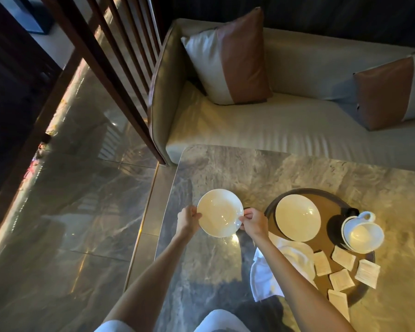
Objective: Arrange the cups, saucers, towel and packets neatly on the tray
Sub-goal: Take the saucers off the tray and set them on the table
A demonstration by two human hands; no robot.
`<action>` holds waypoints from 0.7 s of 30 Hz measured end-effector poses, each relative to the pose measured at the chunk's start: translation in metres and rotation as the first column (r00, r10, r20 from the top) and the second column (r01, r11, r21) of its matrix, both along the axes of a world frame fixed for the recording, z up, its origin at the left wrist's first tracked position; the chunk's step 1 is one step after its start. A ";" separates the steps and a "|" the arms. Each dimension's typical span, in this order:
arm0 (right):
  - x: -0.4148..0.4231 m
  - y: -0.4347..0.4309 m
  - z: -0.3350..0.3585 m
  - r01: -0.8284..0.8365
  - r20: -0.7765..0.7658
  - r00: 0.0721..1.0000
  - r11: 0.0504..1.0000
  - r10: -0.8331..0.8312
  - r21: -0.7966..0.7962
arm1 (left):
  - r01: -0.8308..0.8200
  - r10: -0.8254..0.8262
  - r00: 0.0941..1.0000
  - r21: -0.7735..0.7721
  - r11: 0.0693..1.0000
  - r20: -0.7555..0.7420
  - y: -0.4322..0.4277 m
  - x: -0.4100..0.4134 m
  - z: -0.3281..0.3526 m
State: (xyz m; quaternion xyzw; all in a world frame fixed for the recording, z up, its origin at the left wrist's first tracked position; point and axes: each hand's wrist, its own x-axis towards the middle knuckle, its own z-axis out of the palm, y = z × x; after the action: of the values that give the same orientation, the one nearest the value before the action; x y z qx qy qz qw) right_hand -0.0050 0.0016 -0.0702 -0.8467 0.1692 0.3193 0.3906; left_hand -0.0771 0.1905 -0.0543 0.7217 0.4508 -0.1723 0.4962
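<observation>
A white saucer (219, 213) is held over the marble table, left of the round dark tray (331, 238). My left hand (188, 218) grips its left rim and my right hand (253, 222) pinches its right rim. On the tray lies a second white saucer (297, 218). Stacked white cups (362, 232) lie tipped at the tray's right edge. A crumpled white towel (282, 269) hangs over the tray's near left rim. Several pale packets (343, 267) are scattered on the tray's near side, some over the rim.
The grey marble table (225, 173) has its left edge near a glossy floor (82, 188). A cream sofa (273, 125) with two brown-and-white cushions (228, 61) stands beyond the table. Dark wooden slats (120, 68) rise at the left.
</observation>
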 end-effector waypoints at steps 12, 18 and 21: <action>0.029 -0.060 0.032 0.106 0.223 0.969 0.994 -0.110 0.027 | 0.290 -0.289 0.954 0.475 0.831 -0.077 -0.040 0.034 0.020; 0.044 -0.141 0.029 0.183 0.299 0.949 0.944 -0.096 -0.276 | 0.434 -0.463 0.884 0.256 0.864 0.062 -0.134 0.087 0.032; 0.042 -0.164 0.019 0.148 0.225 0.972 0.916 -0.066 -0.374 | 0.504 -0.501 0.864 0.126 0.854 -0.058 -0.178 0.100 0.025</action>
State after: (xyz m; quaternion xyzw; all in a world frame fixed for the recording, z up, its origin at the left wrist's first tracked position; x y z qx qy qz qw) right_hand 0.0372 -0.1620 -0.0510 -0.9252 0.2336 0.1673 0.2478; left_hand 0.0229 0.0125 -0.0293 0.8446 0.2633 -0.2727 0.3780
